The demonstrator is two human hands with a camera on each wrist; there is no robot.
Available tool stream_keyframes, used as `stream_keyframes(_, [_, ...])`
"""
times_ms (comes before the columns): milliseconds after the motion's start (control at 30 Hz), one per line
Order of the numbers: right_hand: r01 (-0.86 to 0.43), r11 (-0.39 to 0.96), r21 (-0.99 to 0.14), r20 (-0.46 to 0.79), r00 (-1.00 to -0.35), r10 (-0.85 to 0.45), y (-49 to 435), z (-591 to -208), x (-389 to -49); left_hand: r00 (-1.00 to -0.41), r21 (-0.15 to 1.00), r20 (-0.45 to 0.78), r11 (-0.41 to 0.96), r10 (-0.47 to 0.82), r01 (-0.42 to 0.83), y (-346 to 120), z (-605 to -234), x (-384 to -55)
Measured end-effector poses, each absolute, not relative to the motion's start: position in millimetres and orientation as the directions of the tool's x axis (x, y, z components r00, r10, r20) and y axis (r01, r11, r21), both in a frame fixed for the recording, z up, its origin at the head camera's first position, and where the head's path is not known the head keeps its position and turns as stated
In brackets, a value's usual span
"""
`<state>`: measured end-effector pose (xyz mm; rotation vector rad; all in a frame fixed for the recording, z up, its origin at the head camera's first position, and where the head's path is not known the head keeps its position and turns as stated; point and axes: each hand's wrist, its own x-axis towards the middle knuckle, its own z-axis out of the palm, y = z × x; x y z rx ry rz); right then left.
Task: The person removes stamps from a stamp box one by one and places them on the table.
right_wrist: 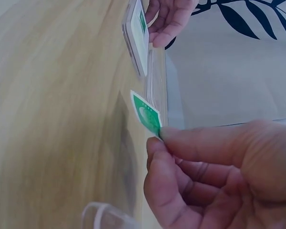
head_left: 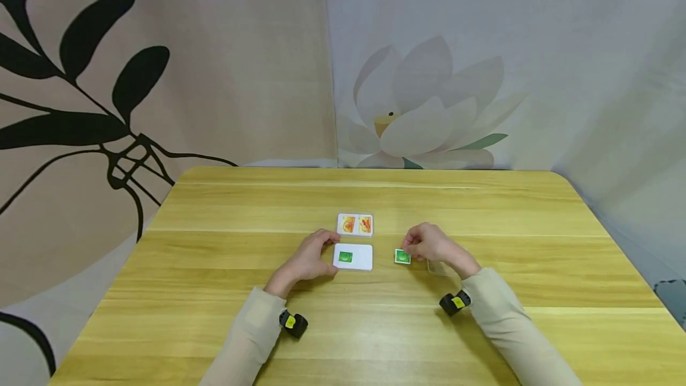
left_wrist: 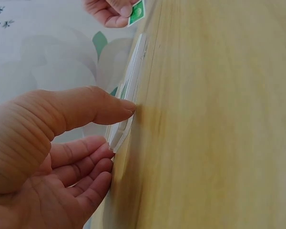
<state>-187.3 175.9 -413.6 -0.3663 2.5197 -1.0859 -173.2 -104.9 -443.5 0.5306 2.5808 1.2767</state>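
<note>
My right hand (head_left: 431, 243) pinches one corner of a small green stamp (right_wrist: 147, 114) with a white border, between thumb and index finger, above the table. To its left lies a white rectangular case (head_left: 361, 257) with a similar green stamp (head_left: 345, 257) on its left half. My left hand (head_left: 309, 256) holds the left end of this case, thumb on the near edge and fingertips at the far corner. In the left wrist view the thumb touches the case (left_wrist: 133, 76) from the side. Just beyond lies a second case with two orange stamps (head_left: 356, 224).
A clear plastic piece (head_left: 438, 268) lies partly under my right wrist, and its rounded edge (right_wrist: 100, 210) shows in the right wrist view. The wooden table (head_left: 343, 326) ends at a curtain (head_left: 268, 64) with leaf and flower prints.
</note>
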Motion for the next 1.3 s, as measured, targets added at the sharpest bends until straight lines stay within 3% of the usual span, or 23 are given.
stream_keyframes(633, [-0.101,0.761,-0.641,-0.254,-0.908,-0.334,177.4,-411.3,-187.2,-0.912,0.797,-0.028,0.559,0.409,0.226,-106.9,-441.4,-171.1])
stream_keyframes(1300, [-0.241,0.818,-0.523,-0.16,-0.914,-0.372,174.1,-412.0,-188.1,-0.906,0.793,-0.016,0.557,0.423,0.246,-106.4,-440.2,-171.8])
